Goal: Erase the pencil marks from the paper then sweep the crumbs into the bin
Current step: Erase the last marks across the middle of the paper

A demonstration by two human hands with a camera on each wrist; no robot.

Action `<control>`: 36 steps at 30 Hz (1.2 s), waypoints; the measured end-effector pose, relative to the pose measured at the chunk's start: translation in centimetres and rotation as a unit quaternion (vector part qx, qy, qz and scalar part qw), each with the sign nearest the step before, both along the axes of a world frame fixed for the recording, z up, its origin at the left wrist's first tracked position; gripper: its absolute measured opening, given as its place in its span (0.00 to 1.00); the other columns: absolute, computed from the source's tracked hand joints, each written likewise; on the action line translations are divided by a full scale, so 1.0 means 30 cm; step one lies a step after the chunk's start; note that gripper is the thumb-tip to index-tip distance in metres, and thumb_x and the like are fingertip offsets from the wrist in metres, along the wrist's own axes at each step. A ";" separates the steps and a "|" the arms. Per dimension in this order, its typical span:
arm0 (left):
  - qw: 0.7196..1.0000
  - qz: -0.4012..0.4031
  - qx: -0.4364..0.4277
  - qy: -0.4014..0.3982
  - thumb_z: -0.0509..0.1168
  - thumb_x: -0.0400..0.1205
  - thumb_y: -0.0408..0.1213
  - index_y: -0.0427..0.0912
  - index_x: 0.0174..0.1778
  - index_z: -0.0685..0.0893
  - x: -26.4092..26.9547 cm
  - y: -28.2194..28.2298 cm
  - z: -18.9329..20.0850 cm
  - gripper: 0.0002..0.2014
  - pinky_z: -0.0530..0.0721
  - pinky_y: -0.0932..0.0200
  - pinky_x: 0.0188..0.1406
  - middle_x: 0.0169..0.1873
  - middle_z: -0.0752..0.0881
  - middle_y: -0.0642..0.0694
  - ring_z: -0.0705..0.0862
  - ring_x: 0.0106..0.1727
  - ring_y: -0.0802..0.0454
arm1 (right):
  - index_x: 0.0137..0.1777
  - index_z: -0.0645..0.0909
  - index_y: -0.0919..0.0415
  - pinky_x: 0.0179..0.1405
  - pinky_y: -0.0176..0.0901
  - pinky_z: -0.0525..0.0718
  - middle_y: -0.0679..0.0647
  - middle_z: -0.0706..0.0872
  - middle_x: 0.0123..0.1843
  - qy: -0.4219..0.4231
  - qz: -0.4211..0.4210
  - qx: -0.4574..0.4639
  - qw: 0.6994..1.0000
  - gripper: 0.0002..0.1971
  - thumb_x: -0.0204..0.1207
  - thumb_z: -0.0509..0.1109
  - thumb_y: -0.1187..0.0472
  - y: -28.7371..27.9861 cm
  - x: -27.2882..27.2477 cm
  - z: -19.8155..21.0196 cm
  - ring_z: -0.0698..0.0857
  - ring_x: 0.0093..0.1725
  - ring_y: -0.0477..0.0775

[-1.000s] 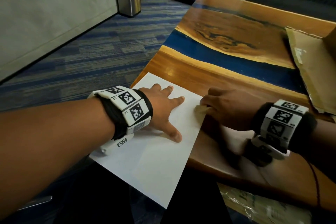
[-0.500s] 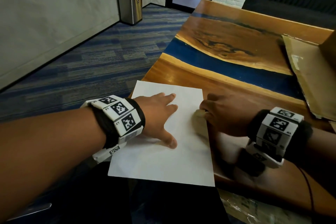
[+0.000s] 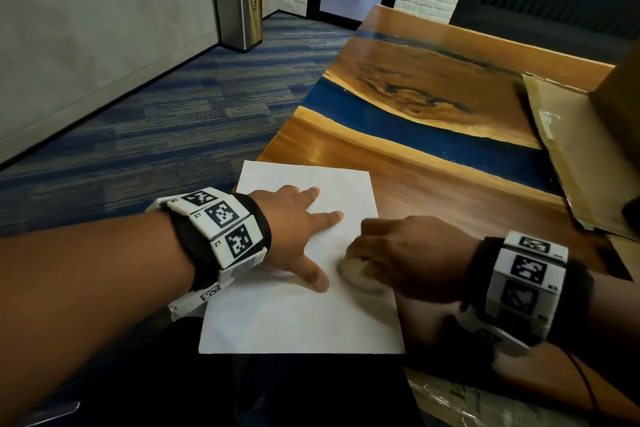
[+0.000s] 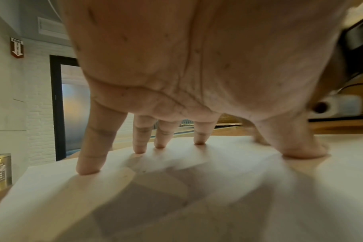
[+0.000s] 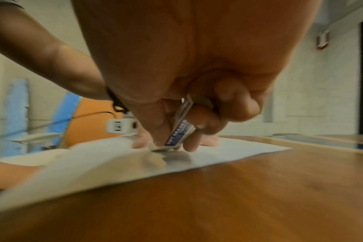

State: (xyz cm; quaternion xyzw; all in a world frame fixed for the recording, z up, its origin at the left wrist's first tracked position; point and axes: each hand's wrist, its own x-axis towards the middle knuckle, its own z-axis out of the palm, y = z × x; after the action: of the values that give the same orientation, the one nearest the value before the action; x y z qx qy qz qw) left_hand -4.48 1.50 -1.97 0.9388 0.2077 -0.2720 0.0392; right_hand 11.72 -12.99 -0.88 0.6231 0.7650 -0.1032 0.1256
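A white sheet of paper (image 3: pixel 298 315) lies at the near left corner of the wooden table (image 3: pixel 450 191), its near edge past the table's edge. My left hand (image 3: pixel 294 229) presses on it with spread, straight fingers (image 4: pixel 89 157). My right hand (image 3: pixel 398 253) pinches a white eraser (image 5: pixel 179 131) with a blue printed sleeve, its tip down on the paper (image 5: pixel 114 157) near the right edge. In the head view the eraser (image 3: pixel 353 269) is a pale blur beside my left thumb. No pencil marks or crumbs are clear enough to make out.
A steel bin (image 3: pixel 239 3) stands on the carpet by the far wall, well away from the table. A flattened cardboard box (image 3: pixel 571 149) lies on the table's right side. The table has a blue resin strip (image 3: pixel 398 125) across its middle.
The paper has turned from askew to square with me. My right hand with the eraser has come from the paper's right edge onto the sheet, closer to my left thumb.
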 end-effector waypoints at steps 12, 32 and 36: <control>0.998 0.054 -0.013 -0.023 0.62 0.64 0.84 0.61 0.89 0.40 -0.118 0.060 -0.029 0.63 0.54 0.37 0.87 0.90 0.38 0.50 0.41 0.90 0.47 | 0.70 0.78 0.47 0.53 0.48 0.84 0.46 0.80 0.63 -0.082 -0.173 0.027 0.981 0.16 0.87 0.58 0.46 0.114 0.201 -0.002 0.81 0.55 0.52; 0.998 0.054 -0.008 -0.023 0.57 0.63 0.87 0.65 0.87 0.35 -0.148 0.057 -0.054 0.62 0.50 0.31 0.86 0.89 0.32 0.48 0.37 0.90 0.45 | 0.70 0.75 0.41 0.47 0.54 0.86 0.44 0.79 0.60 -0.011 -0.035 0.011 0.999 0.15 0.86 0.57 0.45 0.055 -0.041 0.016 0.84 0.49 0.53; 0.997 0.077 0.006 -0.019 0.58 0.63 0.87 0.60 0.89 0.37 -0.175 0.108 -0.035 0.64 0.52 0.31 0.85 0.90 0.36 0.50 0.41 0.90 0.47 | 0.70 0.75 0.39 0.53 0.50 0.83 0.40 0.78 0.61 -0.026 -0.064 -0.003 0.998 0.15 0.86 0.57 0.44 0.030 0.026 0.037 0.82 0.54 0.49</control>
State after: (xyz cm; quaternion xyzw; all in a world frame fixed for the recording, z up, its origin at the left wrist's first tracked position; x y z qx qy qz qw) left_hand -9.75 4.73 -3.02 0.9254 0.2800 -0.2488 0.0580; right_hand 12.51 -12.10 0.23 0.6726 0.7201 -0.0968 0.1404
